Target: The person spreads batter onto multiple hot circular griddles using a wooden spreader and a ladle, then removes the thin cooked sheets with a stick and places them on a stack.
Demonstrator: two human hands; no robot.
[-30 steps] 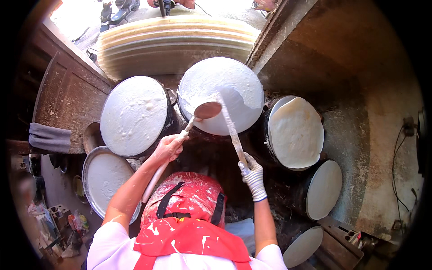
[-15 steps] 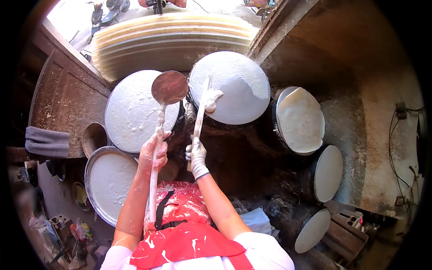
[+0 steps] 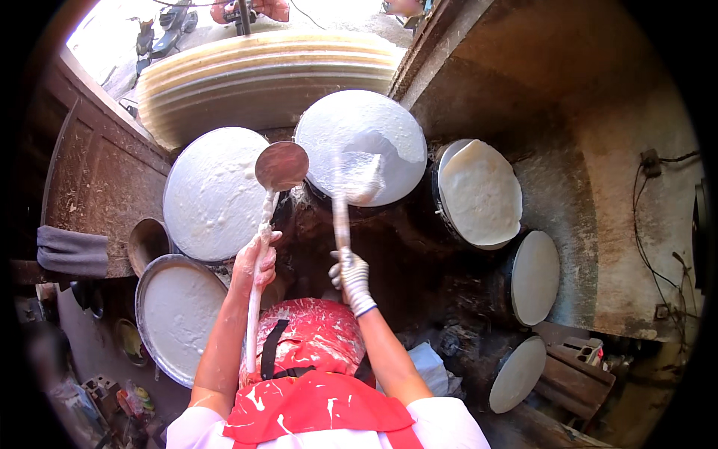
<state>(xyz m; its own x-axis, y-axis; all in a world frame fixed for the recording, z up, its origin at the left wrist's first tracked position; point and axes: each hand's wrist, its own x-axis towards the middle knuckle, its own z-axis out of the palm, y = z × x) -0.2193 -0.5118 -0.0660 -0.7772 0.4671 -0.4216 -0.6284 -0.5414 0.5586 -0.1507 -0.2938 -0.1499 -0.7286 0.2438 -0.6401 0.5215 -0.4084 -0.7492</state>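
My bare left hand (image 3: 254,262) is closed around the long, batter-smeared handle of a metal ladle (image 3: 282,165). The ladle's round bowl hangs above the gap between two round griddles. My right hand (image 3: 351,278), in a striped white glove, grips a flat wooden spreader (image 3: 342,222). Motion blurs the spreader's far end, which lies over the middle griddle (image 3: 340,120). White batter coats that griddle, with a smoother patch right of centre. Lumpy white batter also covers the left griddle (image 3: 209,194). Near my left forearm is a wide metal-rimmed basin of batter (image 3: 179,314).
A pale round sheet (image 3: 480,193) lies on the right griddle, overhanging its edge. Two more pale round surfaces (image 3: 535,277) follow down the right side. A ribbed curved panel (image 3: 262,86) stands behind the griddles. A grey cloth (image 3: 72,251) hangs at the left.
My right hand has moved right and slightly down with the spreader, whose far end has swept rightward across the batter. My left hand still holds the ladle in nearly the same place.
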